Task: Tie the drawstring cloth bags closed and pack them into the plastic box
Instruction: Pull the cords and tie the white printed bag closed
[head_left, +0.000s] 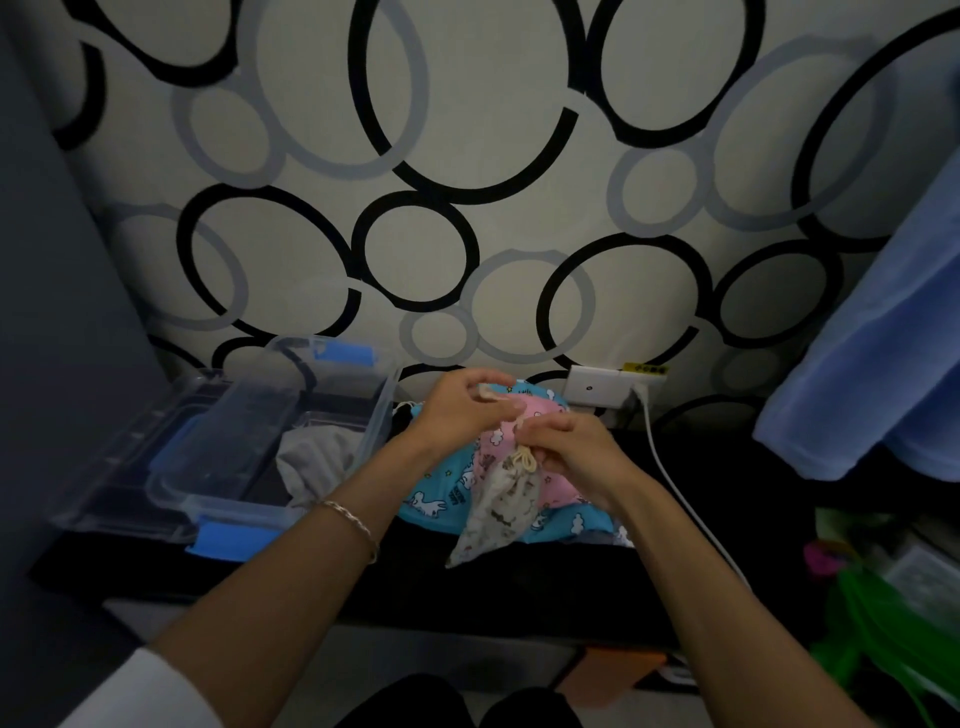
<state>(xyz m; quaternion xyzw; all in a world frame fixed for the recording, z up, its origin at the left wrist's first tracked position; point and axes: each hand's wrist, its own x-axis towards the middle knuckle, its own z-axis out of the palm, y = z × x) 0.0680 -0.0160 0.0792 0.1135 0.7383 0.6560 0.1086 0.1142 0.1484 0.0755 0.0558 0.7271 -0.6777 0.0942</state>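
a clear plastic box (375, 422) with a blue latch (345, 358) on its far rim stood open on the left of the black tabletop (519, 590). inside it lay a rumpled grey cloth bag (316, 463), bunched against the right wall; what else the box held could not be told through the dim plastic. its clear lid (171, 470) lay against the box's left side, a blue clip (224, 540) at its near edge.

just right of the box, a small white patterned drawstring bag (500, 512) hung tilted between both hands, its bottom corner low over the table's near part. the right hand (577, 457) pinched the bag's gathered neck, fingers curled tight, where the cream drawstring (522, 459) showed in small loops. the left hand (466, 411), with a bracelet (354, 521) on its wrist, was raised up and to the left, thumb and fingertips pinching the free end of that cord — the string ran taut between the two hands.

behind and beneath the held bag lay a heap of others on the table: a pink printed bag (560, 486) and a blue bag with white animals (440, 496), touching one another and the box's right wall.

a white wall socket (595, 387) sat at the table's back edge, and a white cable (676, 486) ran from it toward the near right. blue fabric (883, 364) hung at the right — a green plastic bag (883, 629) lay below it.
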